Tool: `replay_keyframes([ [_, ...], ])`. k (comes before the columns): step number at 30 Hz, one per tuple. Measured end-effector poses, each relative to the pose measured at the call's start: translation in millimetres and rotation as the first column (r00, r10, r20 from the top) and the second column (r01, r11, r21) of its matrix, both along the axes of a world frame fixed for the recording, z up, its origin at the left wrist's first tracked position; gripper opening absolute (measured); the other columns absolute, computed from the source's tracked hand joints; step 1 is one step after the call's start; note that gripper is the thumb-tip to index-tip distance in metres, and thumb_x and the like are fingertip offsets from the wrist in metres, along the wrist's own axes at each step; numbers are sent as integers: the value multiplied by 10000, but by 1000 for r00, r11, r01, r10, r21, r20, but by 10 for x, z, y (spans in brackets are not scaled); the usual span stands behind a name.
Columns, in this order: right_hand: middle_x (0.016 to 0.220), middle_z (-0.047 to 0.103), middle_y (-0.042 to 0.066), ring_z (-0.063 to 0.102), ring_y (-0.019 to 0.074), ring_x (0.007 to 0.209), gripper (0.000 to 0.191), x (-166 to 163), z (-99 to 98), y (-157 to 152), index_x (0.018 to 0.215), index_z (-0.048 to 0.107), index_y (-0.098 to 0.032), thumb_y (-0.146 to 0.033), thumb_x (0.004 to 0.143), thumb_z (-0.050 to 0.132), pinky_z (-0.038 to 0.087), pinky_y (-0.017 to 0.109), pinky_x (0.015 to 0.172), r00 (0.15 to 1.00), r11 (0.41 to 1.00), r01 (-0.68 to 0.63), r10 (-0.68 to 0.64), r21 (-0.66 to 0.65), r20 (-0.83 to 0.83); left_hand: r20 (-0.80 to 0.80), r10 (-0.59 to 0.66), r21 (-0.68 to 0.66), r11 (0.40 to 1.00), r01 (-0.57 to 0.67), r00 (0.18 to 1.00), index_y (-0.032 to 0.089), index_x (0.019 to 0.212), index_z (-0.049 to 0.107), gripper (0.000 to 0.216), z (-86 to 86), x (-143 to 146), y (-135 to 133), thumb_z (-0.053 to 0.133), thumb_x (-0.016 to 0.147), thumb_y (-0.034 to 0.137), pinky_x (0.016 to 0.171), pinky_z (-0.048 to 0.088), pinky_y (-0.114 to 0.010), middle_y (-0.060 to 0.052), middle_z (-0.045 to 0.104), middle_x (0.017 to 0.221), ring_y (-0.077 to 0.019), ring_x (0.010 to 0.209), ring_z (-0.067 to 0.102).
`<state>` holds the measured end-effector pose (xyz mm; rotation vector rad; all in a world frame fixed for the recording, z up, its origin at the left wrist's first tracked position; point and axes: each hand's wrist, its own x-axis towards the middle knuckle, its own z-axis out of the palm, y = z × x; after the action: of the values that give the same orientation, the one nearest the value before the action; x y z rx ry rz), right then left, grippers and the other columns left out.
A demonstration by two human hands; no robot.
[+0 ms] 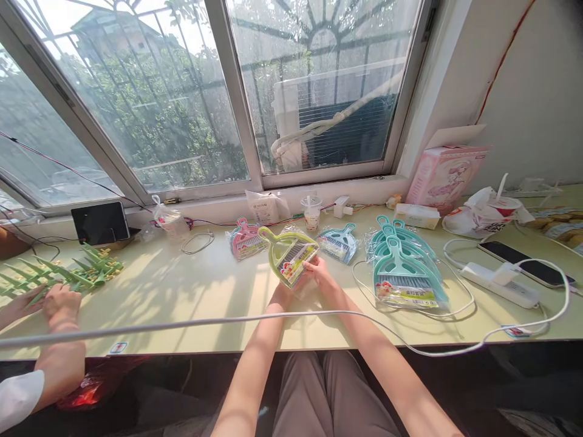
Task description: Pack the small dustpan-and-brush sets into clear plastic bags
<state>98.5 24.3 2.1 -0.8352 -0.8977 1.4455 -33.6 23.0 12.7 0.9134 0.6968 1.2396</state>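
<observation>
A lime-green dustpan and brush set point(291, 254) in clear wrap with a printed label is held tilted above the table, its handle pointing up and left. My right hand point(321, 272) grips its lower right edge, thumb on the front. Beneath the set, my left hand point(286, 292) holds it from behind; most of its fingers are hidden. Behind lie a pink dustpan set point(247, 239) on the left and a light blue one point(337, 241) on the right. Several teal dustpan sets point(403, 273) overlap in a pile to my right.
A white cable point(204, 321) runs across in front of my forearms. On the right are a power strip point(501, 285), a phone point(526, 263) and a pink box point(449, 176). A cup point(311, 212) stands by the window. At left, another person's hands point(61, 303) touch green plastic pieces point(68, 273).
</observation>
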Motion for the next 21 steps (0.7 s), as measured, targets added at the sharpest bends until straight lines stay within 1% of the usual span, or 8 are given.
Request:
replay_keyframes([
  [3,1020,793,91,768,370,1091,637,142,-21,106,1003,634,-276,-522,508,950,663,536,947,987,987,160,-160,-2,-12,157,92,-129,989,-72,983,180,1262,725,682,37,-153,9,453,1045,767,1213,527,-579,-199,787,1238,-398,1473,606],
  [4,1010,789,90,764,373,1095,631,186,-32,132,996,624,-280,-532,507,934,664,544,946,979,979,203,-203,-3,-2,211,105,-142,987,-76,972,174,1274,715,698,56,-183,3,452,1044,778,1225,523,-555,-196,783,1263,-383,1489,593],
  [6,984,779,84,757,376,1097,611,251,-55,165,988,611,-287,-549,517,900,669,557,926,967,968,253,-253,1,27,244,79,-113,992,-53,966,184,1321,685,607,84,-188,-24,593,1026,707,1233,521,-518,-175,769,1323,-354,1487,600],
  [7,968,774,78,756,376,1096,598,269,-64,171,981,607,-288,-552,525,889,673,559,914,963,964,265,-265,4,42,215,50,-95,995,-31,975,199,1346,667,544,88,-166,-42,704,999,616,1231,522,-510,-163,764,1347,-346,1471,615],
  [9,948,769,71,755,373,1092,569,281,-72,164,962,601,-287,-544,541,883,680,558,902,957,959,284,-284,7,62,109,17,-104,995,-6,994,226,1366,643,536,79,-102,-82,869,908,386,1225,523,-514,-149,760,1368,-344,1436,644],
  [12,962,775,83,760,367,1066,539,278,-44,127,943,606,-266,-496,550,894,691,551,906,948,950,311,-309,-8,75,-24,11,-152,988,-15,1000,207,1301,657,560,49,-43,-123,924,810,181,1230,516,-538,-167,761,1363,-355,1413,660],
  [16,975,794,83,773,355,1069,490,292,25,95,978,643,-237,-411,592,891,708,528,917,950,950,309,-306,-34,68,-105,-40,-141,990,25,994,175,1231,685,518,36,-77,-125,921,773,134,1213,533,-575,-191,761,1361,-372,1371,683],
  [21,944,813,63,786,368,1086,478,306,39,125,973,660,-247,-364,596,930,710,548,910,958,957,286,-284,-41,39,-132,5,-156,987,-26,991,199,1241,669,480,33,-99,-88,913,828,226,1106,610,-565,-178,768,1333,-379,1299,717],
])
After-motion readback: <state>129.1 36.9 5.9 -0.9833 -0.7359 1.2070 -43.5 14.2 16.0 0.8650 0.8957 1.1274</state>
